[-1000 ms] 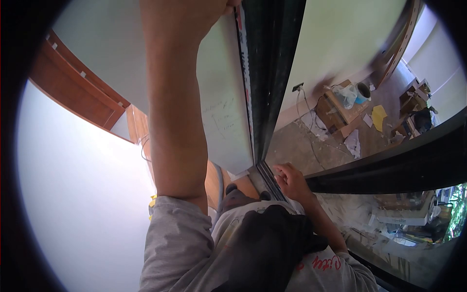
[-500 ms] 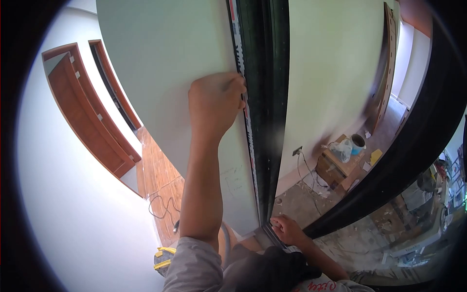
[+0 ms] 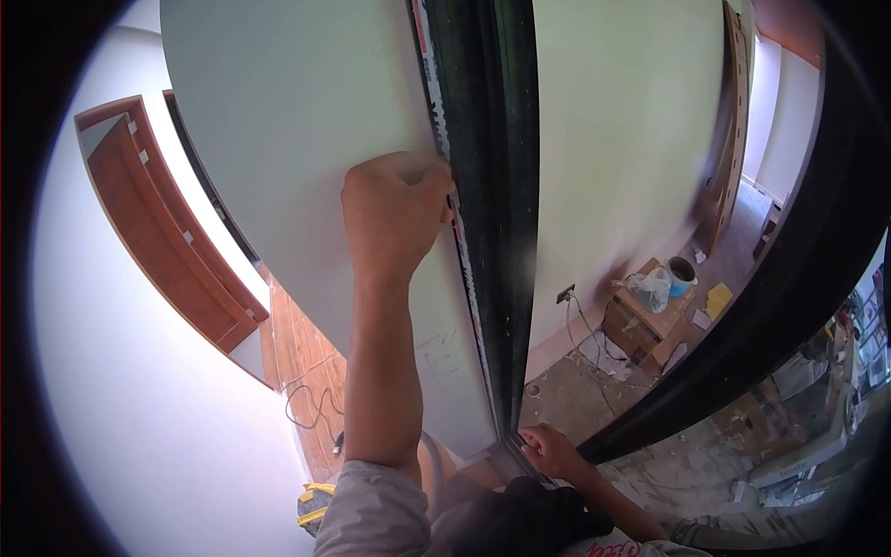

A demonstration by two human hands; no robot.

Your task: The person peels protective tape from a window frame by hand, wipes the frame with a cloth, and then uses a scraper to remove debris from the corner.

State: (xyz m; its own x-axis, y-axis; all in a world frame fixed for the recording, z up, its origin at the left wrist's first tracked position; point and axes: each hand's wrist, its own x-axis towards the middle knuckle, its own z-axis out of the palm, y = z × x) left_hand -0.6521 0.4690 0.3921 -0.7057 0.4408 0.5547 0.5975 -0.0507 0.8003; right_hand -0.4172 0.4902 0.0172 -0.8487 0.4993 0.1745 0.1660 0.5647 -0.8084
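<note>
A printed white strip [image 3: 430, 70] with a ragged edge runs down the side of an upright black frame [image 3: 489, 195], along the edge of a pale wall panel [image 3: 278, 139]. My left hand [image 3: 394, 209] is closed at this strip, fingertips pressed against it partway up. Whatever lies between those fingers is hidden. Lower down, my right hand [image 3: 554, 452] has curled fingers by the foot of the frame, near the bottom rail [image 3: 509, 457]. What that hand grips, if anything, cannot be made out.
At left stands a brown wooden door [image 3: 162, 213]; a cable [image 3: 314, 408] lies on the wood-look floor. Beyond the frame are a cardboard box [image 3: 640, 320], a blue bucket [image 3: 682, 275] and a wall outlet [image 3: 564, 294] with wires. A curved black bar [image 3: 742, 357] crosses the right side.
The view has shifted slightly, so the frame appears farther left. My left hand is a little lower, still at the strip. My right hand stays by the frame's foot.
</note>
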